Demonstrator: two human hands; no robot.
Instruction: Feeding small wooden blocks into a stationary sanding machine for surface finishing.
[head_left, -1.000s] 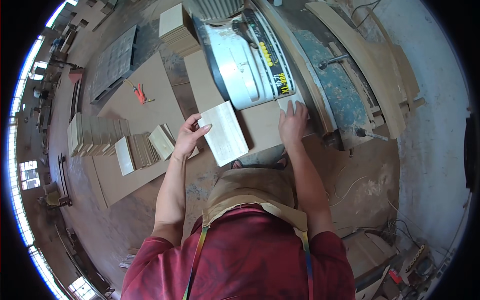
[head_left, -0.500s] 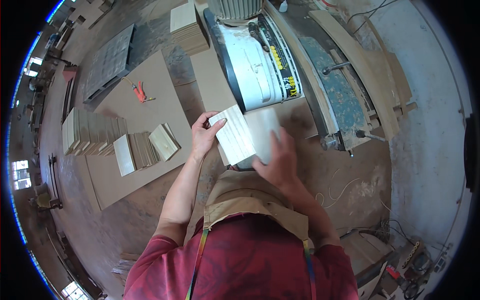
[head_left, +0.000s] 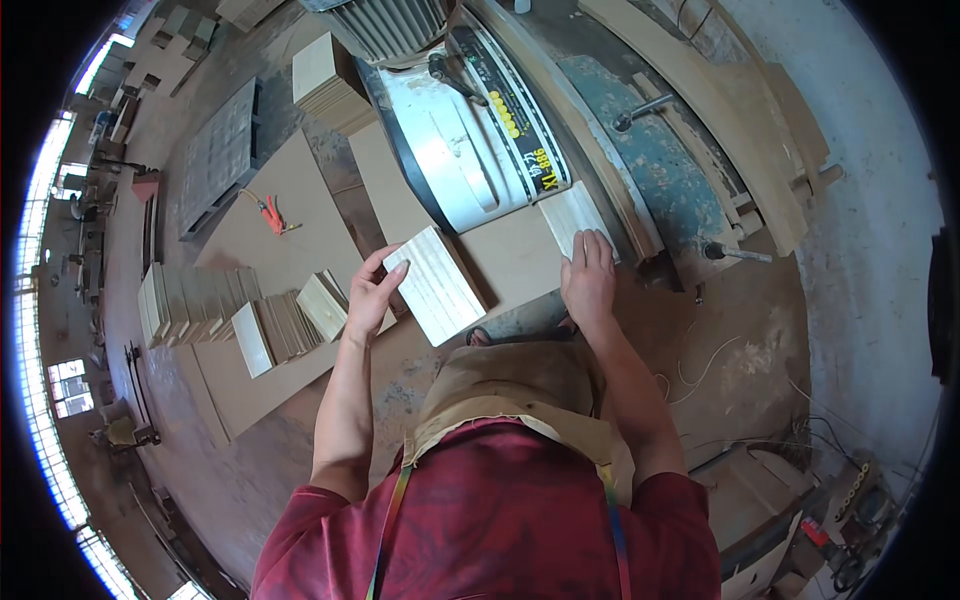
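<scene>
While the left hand [head_left: 372, 292] gripped a pale, grain-streaked rectangular wood panel [head_left: 436, 285] by its left edge, fingers curled over the top corner, the right hand [head_left: 588, 277] lay open and flat, palm down, its fingertips on a second pale wood piece [head_left: 572, 215] lying on the table saw [head_left: 470, 150]. That piece sat at the near right of the saw's smooth grey metal top, close against the long fence. The held panel hovered over the near left corner of the brown board surface beside the saw.

Judging by the stacks, much seemed done: a row of thin cut panels [head_left: 200, 305] stood on edge on a flat brown sheet [head_left: 265, 380] at the left, and a neat stack of square boards [head_left: 325, 85] rested at the far left of the saw. An orange hand tool [head_left: 270, 213] lay on the sheet. Dusty floor surrounded everything.
</scene>
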